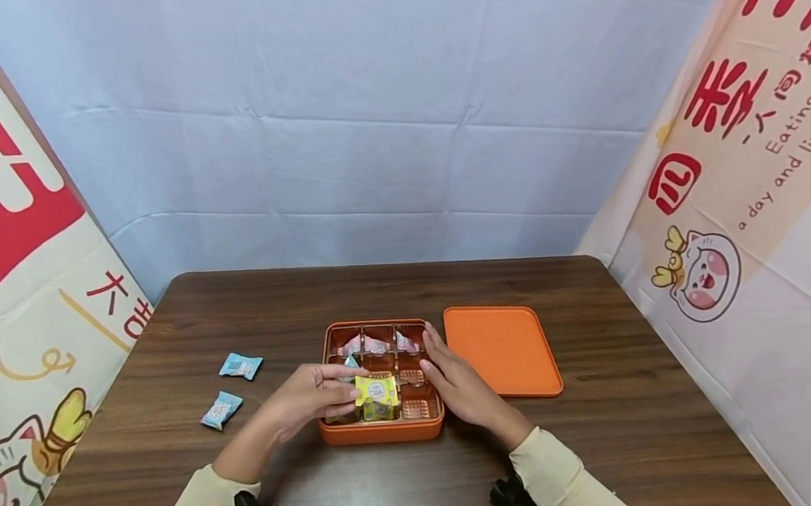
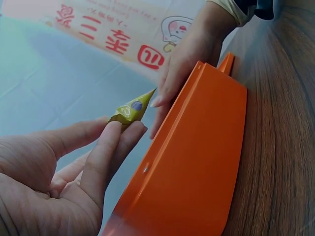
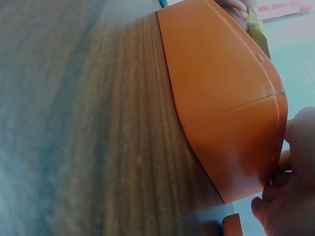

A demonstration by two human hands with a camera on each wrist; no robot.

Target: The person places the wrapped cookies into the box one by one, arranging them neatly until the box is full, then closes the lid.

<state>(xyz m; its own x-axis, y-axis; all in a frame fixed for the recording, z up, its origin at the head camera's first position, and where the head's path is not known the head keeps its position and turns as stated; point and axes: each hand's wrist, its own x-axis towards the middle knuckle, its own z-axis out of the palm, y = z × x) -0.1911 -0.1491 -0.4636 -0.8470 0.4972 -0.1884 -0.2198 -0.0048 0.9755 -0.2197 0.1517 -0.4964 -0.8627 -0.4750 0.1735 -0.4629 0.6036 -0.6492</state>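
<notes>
My left hand (image 1: 305,397) pinches a yellow wrapped candy (image 1: 376,390) between thumb and fingers. It hovers over the front middle compartment of an orange divided box (image 1: 382,433), where another yellow wrapper (image 1: 378,411) shows beneath. In the left wrist view the held candy (image 2: 132,110) is above the box's rim. Extended fingers of my right hand (image 1: 468,385) rest along the box's right side. Pink wrapped candies (image 1: 376,344) sit in the back row, and a blue one (image 1: 350,364) shows in the middle row at the left, partly hidden by my left hand.
Two blue wrapped candies, one farther back (image 1: 241,366) and one nearer (image 1: 221,410), lie left of the box on the dark wooden table (image 1: 371,501). The orange lid (image 1: 503,349) lies flat to the right, close to my right hand.
</notes>
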